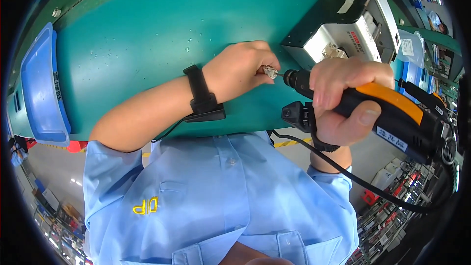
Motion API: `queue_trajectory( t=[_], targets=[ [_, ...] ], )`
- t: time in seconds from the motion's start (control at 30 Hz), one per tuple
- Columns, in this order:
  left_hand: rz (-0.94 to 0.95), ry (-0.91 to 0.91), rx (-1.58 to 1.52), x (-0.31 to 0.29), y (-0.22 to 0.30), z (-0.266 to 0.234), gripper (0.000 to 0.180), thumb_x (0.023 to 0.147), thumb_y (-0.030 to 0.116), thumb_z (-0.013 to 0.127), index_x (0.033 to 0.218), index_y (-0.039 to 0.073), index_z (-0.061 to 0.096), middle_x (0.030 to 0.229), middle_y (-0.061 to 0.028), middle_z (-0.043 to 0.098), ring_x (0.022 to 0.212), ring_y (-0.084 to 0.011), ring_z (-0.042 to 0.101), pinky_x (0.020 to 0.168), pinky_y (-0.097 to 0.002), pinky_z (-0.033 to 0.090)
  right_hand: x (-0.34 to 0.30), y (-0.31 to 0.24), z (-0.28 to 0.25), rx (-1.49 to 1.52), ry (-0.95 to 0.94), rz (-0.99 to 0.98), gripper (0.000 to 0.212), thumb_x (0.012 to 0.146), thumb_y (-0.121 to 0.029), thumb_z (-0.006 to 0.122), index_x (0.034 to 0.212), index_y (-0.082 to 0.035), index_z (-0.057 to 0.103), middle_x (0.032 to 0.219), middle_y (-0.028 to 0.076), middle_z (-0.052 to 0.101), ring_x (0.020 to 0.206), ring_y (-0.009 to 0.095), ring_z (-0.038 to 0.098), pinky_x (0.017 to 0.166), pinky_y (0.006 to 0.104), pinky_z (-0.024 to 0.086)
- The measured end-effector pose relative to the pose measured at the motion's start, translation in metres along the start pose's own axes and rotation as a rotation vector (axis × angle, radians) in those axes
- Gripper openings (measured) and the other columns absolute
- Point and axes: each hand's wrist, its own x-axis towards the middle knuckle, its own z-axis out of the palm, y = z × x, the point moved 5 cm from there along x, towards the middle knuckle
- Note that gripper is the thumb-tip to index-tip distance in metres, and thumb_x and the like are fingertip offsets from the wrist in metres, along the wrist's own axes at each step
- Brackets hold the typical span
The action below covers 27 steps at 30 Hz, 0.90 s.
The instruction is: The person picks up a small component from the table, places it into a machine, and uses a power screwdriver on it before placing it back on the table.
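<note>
My left hand pinches a small shiny metal part between thumb and fingers, above the green work surface. My right hand is wrapped round a black and orange electric screwdriver, which lies nearly level and points left. Its thin bit reaches the metal part; whether it sits in a screw there is too small to tell. Just beyond my right hand stands a black and silver screw feeder, its front partly hidden by my fingers.
A blue plastic tray stands at the far left of the green bench. Tiny bits lie scattered on the bench top. A black cable loops below the screwdriver at the right. Blue bins sit behind the feeder. Black straps with small devices circle both wrists.
</note>
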Motion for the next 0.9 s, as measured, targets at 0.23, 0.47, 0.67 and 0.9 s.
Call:
queue_trajectory(
  t=[0.23, 0.47, 0.67, 0.9],
  targets=[
    [0.029, 0.005, 0.031, 0.001, 0.003, 0.002, 0.017, 0.073, 0.002, 0.070, 0.089, 0.003, 0.064, 0.086, -0.0115, 0.060, 0.078, -0.0290, 0.062, 0.068, -0.0376, 0.051, 0.004, -0.003, 0.012, -0.317, 0.009, 0.056, 0.047, 0.088, -0.053, 0.054, 0.092, -0.007, 0.042, 0.052, -0.001, 0.041, 0.042, 0.011, 0.043, 0.044, 0.0268, 0.037],
    [0.012, 0.027, 0.152, -0.002, 0.006, 0.000, 0.021, 0.072, 0.005, 0.072, 0.089, 0.003, 0.061, 0.089, -0.0120, 0.058, 0.079, -0.0315, 0.060, 0.067, -0.0395, 0.049, 0.002, -0.022, -0.009, 0.132, -0.190, -0.205, 0.049, 0.089, -0.054, 0.052, 0.104, -0.007, 0.050, 0.054, -0.002, 0.042, 0.045, 0.010, 0.043, 0.046, 0.0244, 0.033],
    [-0.002, -0.009, 0.170, 0.002, 0.008, 0.007, 0.021, 0.072, 0.006, 0.073, 0.088, 0.003, 0.059, 0.088, -0.0118, 0.056, 0.076, -0.0314, 0.059, 0.066, -0.0396, 0.049, 0.005, -0.079, -0.052, -0.045, 0.011, -0.327, 0.052, 0.091, -0.055, 0.048, 0.108, -0.006, 0.050, 0.056, 0.000, 0.043, 0.046, 0.013, 0.042, 0.048, 0.0266, 0.034],
    [-0.011, -0.041, 0.141, 0.000, 0.004, 0.006, 0.019, 0.073, 0.004, 0.072, 0.089, 0.003, 0.061, 0.085, -0.0110, 0.055, 0.073, -0.0281, 0.058, 0.065, -0.0370, 0.049, 0.009, -0.056, -0.058, -0.113, 0.108, -0.228, 0.049, 0.089, -0.052, 0.052, 0.101, -0.005, 0.048, 0.053, 0.002, 0.044, 0.044, 0.014, 0.043, 0.047, 0.0284, 0.037]
  ],
)
